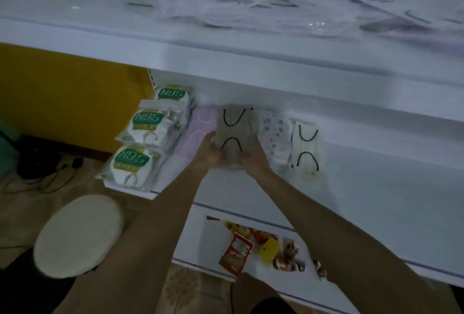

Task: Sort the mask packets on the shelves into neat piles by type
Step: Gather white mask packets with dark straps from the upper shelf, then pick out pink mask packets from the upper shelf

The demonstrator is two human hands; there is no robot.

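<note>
Free shelf right of cream packets

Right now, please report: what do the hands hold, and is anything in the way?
Left hand and right hand both grip beige mask packets. Stack between pink mask packets and patterned mask packets. Neighbours close, nothing on top.

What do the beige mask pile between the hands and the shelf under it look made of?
Beige mask pile: soft, matte, fabric-like sheets with black ear loops, probably in clear glossy film, going by the glints around it. Shelf: smooth white with a faint sheen; painted metal or laminate, cannot tell.
</note>
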